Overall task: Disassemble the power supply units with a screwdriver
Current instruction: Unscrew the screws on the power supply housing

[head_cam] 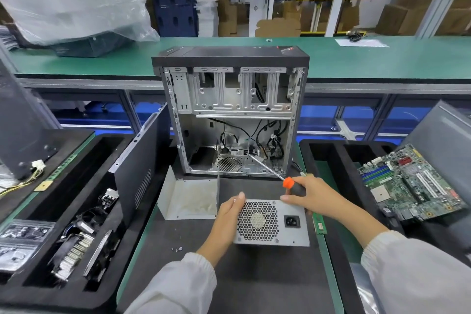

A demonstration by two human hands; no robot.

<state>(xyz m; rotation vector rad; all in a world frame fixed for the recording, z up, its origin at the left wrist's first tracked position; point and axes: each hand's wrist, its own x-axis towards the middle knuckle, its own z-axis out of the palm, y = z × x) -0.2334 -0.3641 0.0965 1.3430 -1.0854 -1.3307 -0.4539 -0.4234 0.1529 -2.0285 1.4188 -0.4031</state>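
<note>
Black foam lines the tray (76,211) at the far left, its slots holding a finned heatsink (72,253), fan parts and bagged pieces. A dark side panel (139,168) with a vent grille leans against that tray's right edge. Just right of it a bent sheet-metal cover (187,199) stands open on the dark mat (254,275).

The left hand (229,216), in a white sleeve, grips the left edge of the power supply unit (270,222): the thumb lies along the grey unit's upper left corner and the other fingers curl behind the side, out of sight. The unit sits on the mat in front of the person, fan grille and power socket facing up toward the camera. Two small screws (177,249) lie loose on the mat just left of the left wrist.

Behind the unit stands an opened computer case (232,112), upright, with empty drive bays above and loose black cables lower down.

The right hand (309,197) is wrapped around the black handle of a screwdriver (289,182) with an orange collar; the fingers are closed on it, the forefinger tip touching the unit's upper right corner. The shaft points up and left toward the case's lower interior; whether the tip touches anything there cannot be told.

A green memory stick (319,223) lies just right of the unit. At the far right a green motherboard (413,183) rests tilted in another black foam tray (328,160)
</note>
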